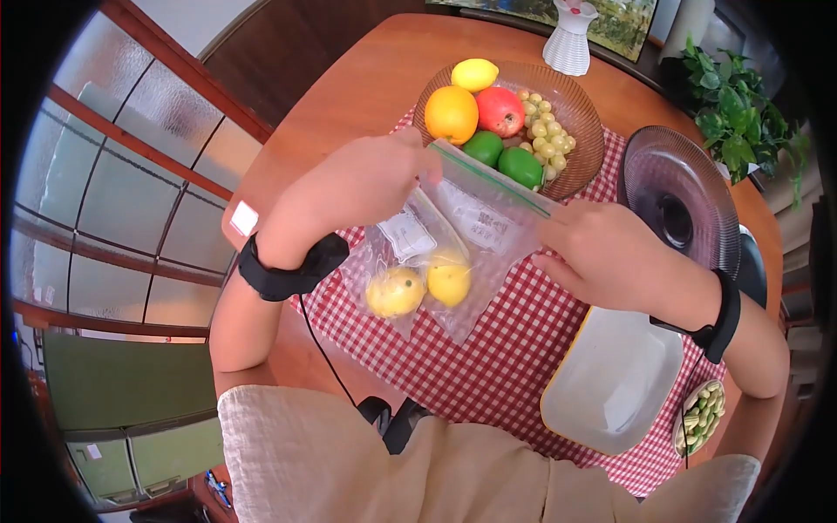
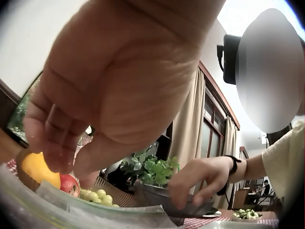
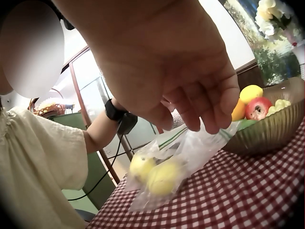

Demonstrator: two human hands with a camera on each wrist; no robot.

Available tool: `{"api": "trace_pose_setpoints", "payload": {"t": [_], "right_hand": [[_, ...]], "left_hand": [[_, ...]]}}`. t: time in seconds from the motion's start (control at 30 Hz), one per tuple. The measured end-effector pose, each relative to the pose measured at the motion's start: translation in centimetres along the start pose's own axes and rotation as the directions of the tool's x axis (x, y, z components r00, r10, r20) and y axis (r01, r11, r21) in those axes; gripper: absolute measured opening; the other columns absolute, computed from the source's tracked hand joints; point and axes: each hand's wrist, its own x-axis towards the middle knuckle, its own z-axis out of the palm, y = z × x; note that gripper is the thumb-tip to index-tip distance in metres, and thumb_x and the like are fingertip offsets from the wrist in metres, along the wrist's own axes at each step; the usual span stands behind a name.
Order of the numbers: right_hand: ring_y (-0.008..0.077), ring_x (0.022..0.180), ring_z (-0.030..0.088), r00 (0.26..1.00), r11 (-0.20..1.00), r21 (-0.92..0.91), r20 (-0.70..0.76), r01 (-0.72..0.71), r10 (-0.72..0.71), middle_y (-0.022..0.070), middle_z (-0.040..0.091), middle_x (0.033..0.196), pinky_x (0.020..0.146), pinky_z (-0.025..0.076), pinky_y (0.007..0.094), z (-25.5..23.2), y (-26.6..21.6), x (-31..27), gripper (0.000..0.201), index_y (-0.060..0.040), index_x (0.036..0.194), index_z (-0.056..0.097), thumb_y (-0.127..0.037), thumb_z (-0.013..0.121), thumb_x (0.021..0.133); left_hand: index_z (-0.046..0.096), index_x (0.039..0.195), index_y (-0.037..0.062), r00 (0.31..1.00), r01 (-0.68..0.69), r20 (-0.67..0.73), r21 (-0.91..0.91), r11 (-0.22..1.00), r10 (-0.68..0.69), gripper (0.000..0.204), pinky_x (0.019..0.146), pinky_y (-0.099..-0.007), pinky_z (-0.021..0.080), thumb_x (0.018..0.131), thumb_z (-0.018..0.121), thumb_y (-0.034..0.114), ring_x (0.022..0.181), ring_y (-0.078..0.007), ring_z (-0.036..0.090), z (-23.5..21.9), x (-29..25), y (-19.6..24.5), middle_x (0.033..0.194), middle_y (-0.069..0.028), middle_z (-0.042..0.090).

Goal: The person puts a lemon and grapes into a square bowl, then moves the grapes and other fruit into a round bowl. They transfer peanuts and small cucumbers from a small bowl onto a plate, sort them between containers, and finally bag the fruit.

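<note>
Two clear zip bags lie side by side in the head view, each with a white printed label and a round yellow fruit inside. The left bag [image 1: 362,266] holds one yellow fruit [image 1: 395,292]; the right bag [image 1: 501,248] holds the other yellow fruit [image 1: 449,278]. A green zip strip [image 1: 497,179] runs along the right bag's top edge. My left hand [image 1: 357,179] pinches the strip's upper left end, its fingertips partly hidden. At the strip's lower right end, my right hand [image 1: 610,253] pinches the edge between thumb and fingers.
A ribbed bowl [image 1: 580,131] behind the bags holds an orange, a lemon, a red fruit, green fruits and grapes. To the right stand a dark glass dish [image 1: 641,174], a white tray [image 1: 610,383] and a small nut bowl [image 1: 700,418]. A checked cloth [image 1: 488,366] lies beneath.
</note>
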Motion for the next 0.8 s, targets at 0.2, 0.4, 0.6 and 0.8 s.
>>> {"api": "trace_pose_setpoints", "payload": {"t": [0.2,0.4,0.6,0.8], "right_hand": [[0.0358,0.078,0.059,1.0,0.998,0.061,0.008,-0.029,0.028,0.0173,0.057,0.078,0.068,0.049,0.0442,0.6,0.8,-0.5,0.017,-0.0002,0.08,0.055,-0.016,0.06,0.084],[0.0378,0.076,0.063,0.996,0.99,0.117,-0.018,-0.081,0.084,0.021,0.062,0.077,0.07,0.051,0.0471,-0.6,2.3,-0.5,0.021,0.0021,0.083,0.061,-0.019,0.057,0.084],[0.0345,0.073,0.059,0.991,0.963,0.238,0.078,-0.128,0.113,0.0181,0.058,0.076,0.066,0.047,0.0406,-1.8,2.2,-1.1,0.016,0.002,0.085,0.057,-0.014,0.059,0.087],[0.0338,0.07,0.057,0.998,0.895,0.442,0.001,-0.053,0.058,0.0176,0.058,0.076,0.064,0.047,0.038,-1.9,1.0,-1.6,0.022,0.0018,0.089,0.059,-0.019,0.054,0.094]], "left_hand": [[0.063,0.096,0.0059,0.978,-0.084,0.191,-0.003,0.996,0.083,0.016,0.077,-0.0391,0.047,0.081,0.06,0.001,0.093,-0.0314,0.058,1.7,-0.1,0.2,0.099,-0.0125,0.057],[0.062,0.09,0.0028,0.964,0.031,0.262,0.055,0.998,-0.045,0.011,0.072,-0.0362,0.049,0.08,0.062,-0.001,0.08,-0.0298,0.061,-1.1,-0.6,0.9,0.086,-0.0116,0.063],[0.06,0.085,0.0021,0.967,0.086,0.249,-0.091,0.992,-0.061,0.009,0.06,-0.034,0.046,0.077,0.06,-0.002,0.07,-0.0258,0.06,-5.5,-1.3,3.5,0.074,-0.0112,0.061],[0.056,0.08,-0.0013,0.997,-0.074,0.037,0.044,0.996,0.073,0.015,0.062,-0.0332,0.043,0.071,0.054,-0.012,0.07,-0.0254,0.054,-8.8,-3.2,9.9,0.077,-0.0123,0.058]]}}
